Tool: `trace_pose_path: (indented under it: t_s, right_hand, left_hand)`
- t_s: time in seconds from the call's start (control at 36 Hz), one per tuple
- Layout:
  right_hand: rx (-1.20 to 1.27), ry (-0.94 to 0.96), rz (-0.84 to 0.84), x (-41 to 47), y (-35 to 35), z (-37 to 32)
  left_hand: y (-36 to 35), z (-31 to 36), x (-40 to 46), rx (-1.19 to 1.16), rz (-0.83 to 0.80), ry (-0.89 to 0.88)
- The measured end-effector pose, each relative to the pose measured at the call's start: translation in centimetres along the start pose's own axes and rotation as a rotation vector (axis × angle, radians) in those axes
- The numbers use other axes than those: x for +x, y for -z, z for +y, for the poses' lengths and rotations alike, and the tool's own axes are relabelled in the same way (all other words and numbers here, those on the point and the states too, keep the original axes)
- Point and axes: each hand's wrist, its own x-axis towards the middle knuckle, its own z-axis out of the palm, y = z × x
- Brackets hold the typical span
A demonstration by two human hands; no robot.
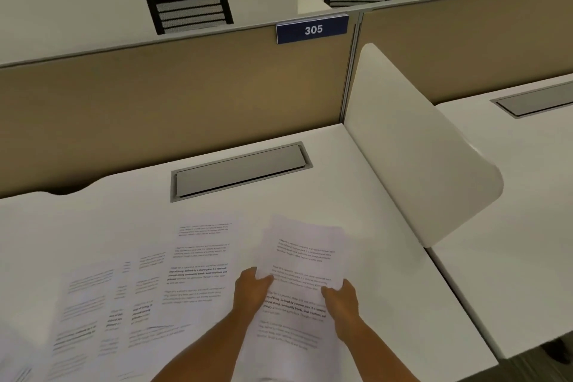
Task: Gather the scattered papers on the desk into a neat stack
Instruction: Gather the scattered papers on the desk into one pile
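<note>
The white desk [356, 195] fills the view, with a grey cable hatch [240, 170] at 12 o'clock and a curved white divider [412, 146] at 2 o'clock. Spread over the desk from 9 o'clock round to 7 o'clock lie the loose printed sheets [124, 298], overlapping and skewed. At 5 o'clock sits the gathered bundle [302, 257], tilted slightly clockwise, held at both long edges.

The left hand [250, 288] grips the bundle's left edge, thumb over the top sheet; the right hand [341, 301] grips its right edge in the same way.

The step in hand looks like squaring this bundle. It is best done by loosening both grips a little, tapping one edge on the desk until the sheets align, then laying it down and drawing in the sheet nearest at 9 o'clock.
</note>
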Motion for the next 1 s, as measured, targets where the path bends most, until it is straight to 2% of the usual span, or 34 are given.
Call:
trace_pose_path:
  t_s: [0.33,0.56,0.83,1.0]
  right_hand:
    - [-0.101,0.169,-0.254,-2.4,-5.8,-4.1]
    - [-0.131,0.169,-0.329,-3.5,-11.2,-4.4]
    - [-0.236,0.193,-0.2,-4.8,-17.9,-2.9]
    - [-0.505,0.183,-0.019,-3.2,-21.9,-2.5]
  left_hand:
    - [7.2,-0.3,-3.1,-0.047,0.217,-0.046]
    - [12.4,-2.6,-2.6,-0.137,0.337,-0.034]
    - [17.0,-5.9,0.6,-0.239,0.294,-0.023]
    - [18.7,-6.8,2.9,-0.215,0.245,-0.029]
